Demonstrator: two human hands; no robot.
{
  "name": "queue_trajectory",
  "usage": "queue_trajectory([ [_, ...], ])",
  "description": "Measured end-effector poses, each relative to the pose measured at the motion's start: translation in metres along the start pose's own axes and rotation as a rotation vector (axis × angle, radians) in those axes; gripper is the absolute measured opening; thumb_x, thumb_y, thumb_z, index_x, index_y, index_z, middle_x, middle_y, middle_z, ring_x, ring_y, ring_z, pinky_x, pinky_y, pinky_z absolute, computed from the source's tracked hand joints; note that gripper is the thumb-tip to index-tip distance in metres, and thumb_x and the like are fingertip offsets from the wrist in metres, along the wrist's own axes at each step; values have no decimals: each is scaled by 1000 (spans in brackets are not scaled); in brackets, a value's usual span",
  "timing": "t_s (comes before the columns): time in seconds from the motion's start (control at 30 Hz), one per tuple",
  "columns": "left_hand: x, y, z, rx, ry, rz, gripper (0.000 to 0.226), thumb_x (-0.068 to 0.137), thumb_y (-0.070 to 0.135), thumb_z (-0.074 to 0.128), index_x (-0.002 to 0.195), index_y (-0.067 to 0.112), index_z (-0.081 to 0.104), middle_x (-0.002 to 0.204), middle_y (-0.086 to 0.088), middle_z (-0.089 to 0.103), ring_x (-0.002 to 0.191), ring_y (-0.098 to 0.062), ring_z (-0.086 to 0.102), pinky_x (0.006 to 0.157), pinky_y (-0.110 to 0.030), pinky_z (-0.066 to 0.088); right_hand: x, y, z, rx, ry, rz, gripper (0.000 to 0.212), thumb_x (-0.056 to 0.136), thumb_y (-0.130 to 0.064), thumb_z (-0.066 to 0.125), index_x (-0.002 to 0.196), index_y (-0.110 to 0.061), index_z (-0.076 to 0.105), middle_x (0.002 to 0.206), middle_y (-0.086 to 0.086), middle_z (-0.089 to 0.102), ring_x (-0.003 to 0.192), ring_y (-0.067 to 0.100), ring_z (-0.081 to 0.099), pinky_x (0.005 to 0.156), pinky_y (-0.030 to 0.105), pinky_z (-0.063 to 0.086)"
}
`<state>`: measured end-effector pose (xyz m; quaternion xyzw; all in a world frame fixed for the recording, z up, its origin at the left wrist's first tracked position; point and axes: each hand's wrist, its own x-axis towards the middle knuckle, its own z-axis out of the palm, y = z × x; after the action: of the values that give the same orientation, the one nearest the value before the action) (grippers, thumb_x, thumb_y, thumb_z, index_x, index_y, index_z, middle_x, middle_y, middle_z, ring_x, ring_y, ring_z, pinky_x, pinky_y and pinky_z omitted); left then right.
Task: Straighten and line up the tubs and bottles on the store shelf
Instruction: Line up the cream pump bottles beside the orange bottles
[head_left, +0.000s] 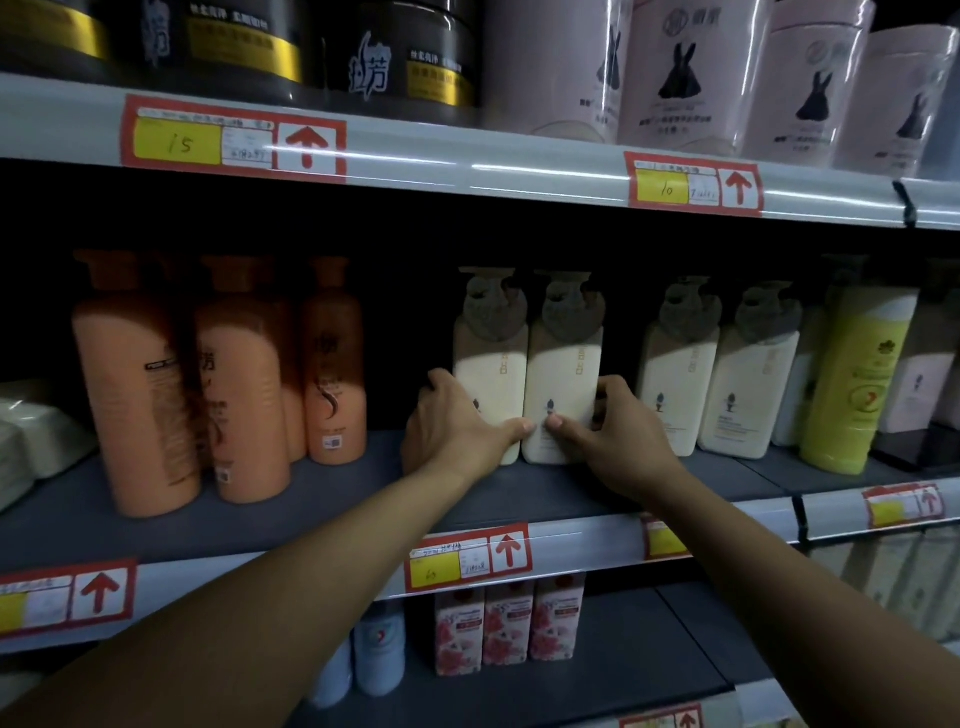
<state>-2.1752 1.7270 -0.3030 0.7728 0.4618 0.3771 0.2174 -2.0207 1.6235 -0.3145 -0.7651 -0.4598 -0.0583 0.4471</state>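
Observation:
Two cream pump bottles stand side by side, touching, in the middle of the middle shelf (519, 499). My left hand (457, 426) wraps the left cream bottle (488, 374) from its left side, thumb on the front. My right hand (608, 431) grips the right cream bottle (563, 379) from its right side, thumb on the front. Two more cream bottles (717, 379) stand to the right, apart from the pair. Orange bottles (228, 374) stand at the left in an uneven row.
A tall yellow-green bottle (852, 384) leans at the right. Black tubs (405, 57) and pink tubs (691, 78) fill the top shelf. Pink floral bottles (509, 629) stand on the lower shelf. White packs (31, 431) lie at the far left. Red price tags line the shelf edges.

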Motion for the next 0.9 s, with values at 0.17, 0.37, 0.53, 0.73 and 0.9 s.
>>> queue_trajectory([
  [0.17,8,-2,4,7,8,-10,98,61,64,90,130,11,46,136,-14,58,123,-36,59,84,-41,52,8,2,6,-7,9,0,61,84,-48,79,129,-15,54,123,4,68,110,23,65,93,45,56],
  [0.37,15,-3,4,16,-6,-29,94,61,66,89,127,10,51,134,-14,59,122,-36,60,83,-37,50,17,3,14,2,15,5,57,84,-46,79,125,-14,57,122,5,70,111,24,66,93,43,55],
  [0.53,15,-5,8,28,17,-22,95,61,68,88,126,9,51,133,-15,60,121,-37,61,82,-37,50,17,4,16,-27,24,-16,56,86,-47,77,125,-12,58,123,7,69,112,26,65,92,39,53],
  [0.73,13,-7,8,31,40,-4,95,62,68,87,125,8,49,132,-17,61,120,-38,61,84,-40,53,16,3,17,-68,33,-34,56,88,-47,75,128,-12,58,127,9,67,116,29,63,94,39,51],
  [0.9,10,-6,6,26,35,-1,92,64,65,88,124,9,49,132,-17,60,121,-38,61,84,-40,52,15,4,19,-75,46,-47,55,88,-50,73,129,-15,59,126,8,67,115,29,63,96,44,53],
])
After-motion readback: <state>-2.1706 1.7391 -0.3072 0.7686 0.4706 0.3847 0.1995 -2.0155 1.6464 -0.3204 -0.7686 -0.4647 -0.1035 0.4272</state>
